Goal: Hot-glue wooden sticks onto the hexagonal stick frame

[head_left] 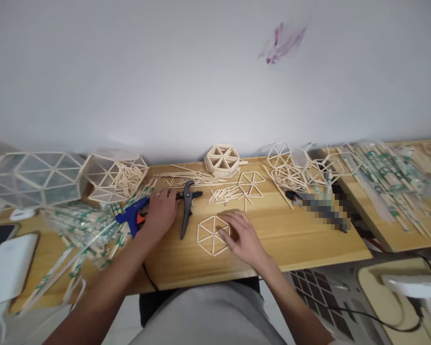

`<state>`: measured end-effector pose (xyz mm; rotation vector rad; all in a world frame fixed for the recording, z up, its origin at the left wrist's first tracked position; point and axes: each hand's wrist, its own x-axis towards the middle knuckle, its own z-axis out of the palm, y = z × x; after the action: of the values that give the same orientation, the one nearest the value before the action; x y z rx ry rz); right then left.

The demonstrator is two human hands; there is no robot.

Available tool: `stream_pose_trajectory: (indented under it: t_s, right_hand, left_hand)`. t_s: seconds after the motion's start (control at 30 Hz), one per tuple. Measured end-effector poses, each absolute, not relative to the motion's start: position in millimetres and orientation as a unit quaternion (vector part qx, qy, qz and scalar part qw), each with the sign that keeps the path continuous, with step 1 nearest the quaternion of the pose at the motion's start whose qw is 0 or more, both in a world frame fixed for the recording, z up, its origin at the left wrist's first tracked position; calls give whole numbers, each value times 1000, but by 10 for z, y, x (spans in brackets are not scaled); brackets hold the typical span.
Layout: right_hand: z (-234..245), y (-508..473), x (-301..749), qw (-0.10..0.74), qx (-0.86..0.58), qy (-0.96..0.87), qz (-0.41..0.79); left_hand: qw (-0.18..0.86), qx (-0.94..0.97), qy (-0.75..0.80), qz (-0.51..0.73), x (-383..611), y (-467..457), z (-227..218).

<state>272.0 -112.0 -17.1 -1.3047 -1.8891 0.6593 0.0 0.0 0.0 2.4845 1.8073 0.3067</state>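
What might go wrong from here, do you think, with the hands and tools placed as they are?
The left hand is right by the blue glue gun; if it is hot, which the picture cannot show, a burn is possible. The right hand is at the thin hexagonal stick frame, so a careless press might distort it. The black cable runs over the front edge of the table, where it could snag.
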Motion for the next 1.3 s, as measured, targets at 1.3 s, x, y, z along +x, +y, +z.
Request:
stream_pose_trajectory:
  t_s: [1.3]
  right_hand:
    - [-51,-1536,2245,173,-460,-853,177]
  left_hand:
    - [214,693,658,206,-547,-1400,211]
